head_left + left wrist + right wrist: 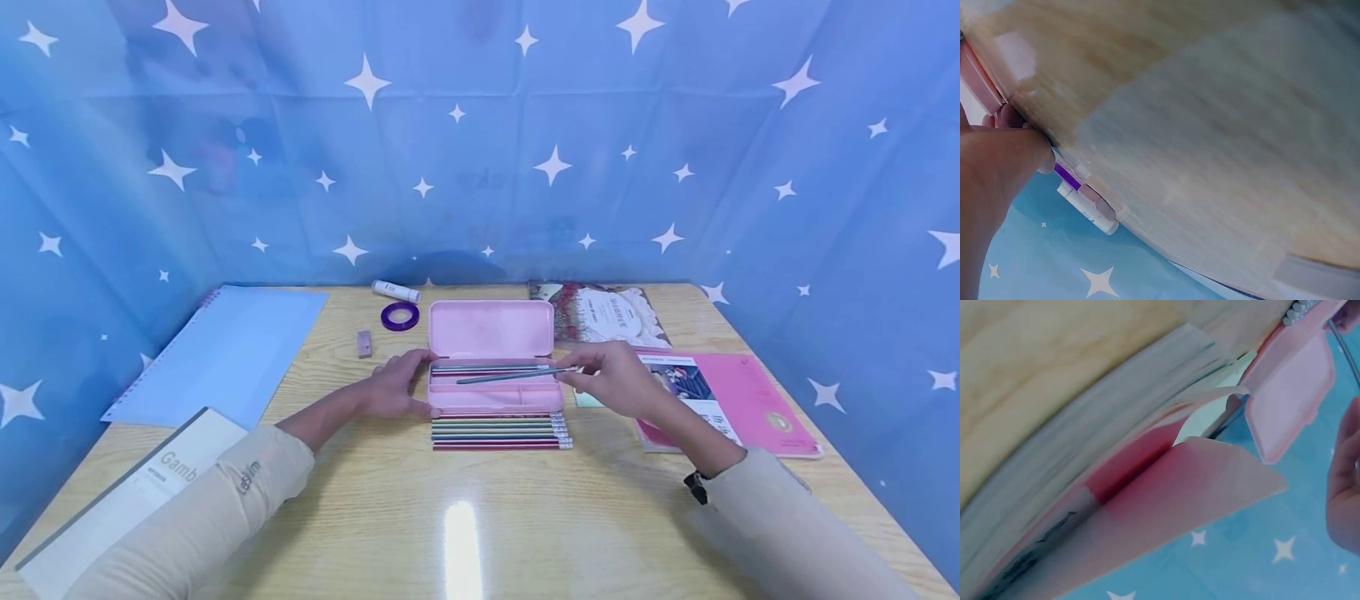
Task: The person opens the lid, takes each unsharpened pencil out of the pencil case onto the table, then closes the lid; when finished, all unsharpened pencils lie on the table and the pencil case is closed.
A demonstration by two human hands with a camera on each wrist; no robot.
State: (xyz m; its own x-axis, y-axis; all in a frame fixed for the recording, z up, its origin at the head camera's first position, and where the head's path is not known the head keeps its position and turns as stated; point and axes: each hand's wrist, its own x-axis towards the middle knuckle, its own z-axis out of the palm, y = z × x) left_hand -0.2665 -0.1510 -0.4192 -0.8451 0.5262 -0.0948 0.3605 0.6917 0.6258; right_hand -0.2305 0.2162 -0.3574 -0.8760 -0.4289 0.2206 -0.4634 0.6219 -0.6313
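A pink pencil case point(491, 329) stands on the table with its lid raised, several pencils lying in its rear compartment. My left hand point(390, 387) holds the case by its left end, thumb at the front corner and fingers toward the hinge. Between thumb and fingers, my right hand point(611, 379) pinches the eraser end of a dark pencil point(495, 377), which slants over the open case. The pencil shaft point(1342, 347) also shows in the right wrist view. Directly in front of the case lies a row of several striped pencils point(495, 435), erasers to the right.
Behind my left hand are a sharpener point(364, 344), purple tape point(400, 316) and a glue stick point(396, 291). A spiral pad point(247, 333) and a white notebook point(161, 475) lie left. A pink book point(757, 400) and a patterned book point(607, 315) lie right.
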